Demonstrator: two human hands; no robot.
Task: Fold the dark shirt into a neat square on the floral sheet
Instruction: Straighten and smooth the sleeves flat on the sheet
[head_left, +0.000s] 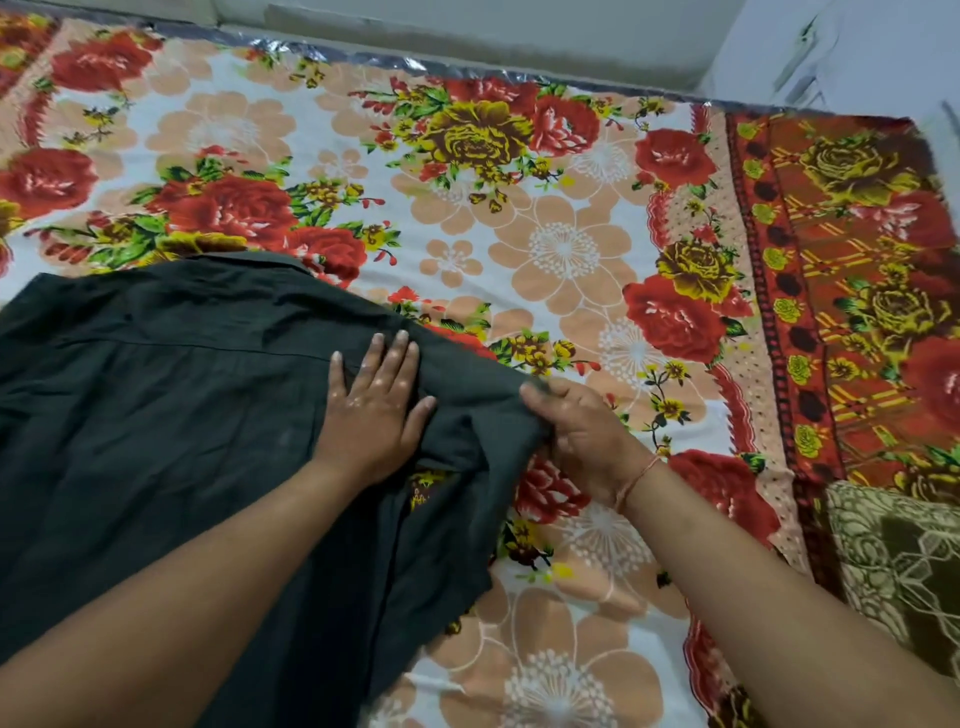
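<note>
The dark shirt (156, 415) lies spread across the left half of the floral sheet (545, 234), collar toward the far side. My left hand (374, 395) rests flat on the shirt near its right shoulder, fingers spread and pressing down. My right hand (587, 431) pinches the shirt's right sleeve edge, which is bunched and lifted slightly off the sheet. A thin thread band circles my right wrist.
The sheet's red patterned border (857, 312) runs down the right side. A brown and cream patterned cloth (898, 566) lies at the lower right. A pale wall (467, 31) lines the far edge of the sheet.
</note>
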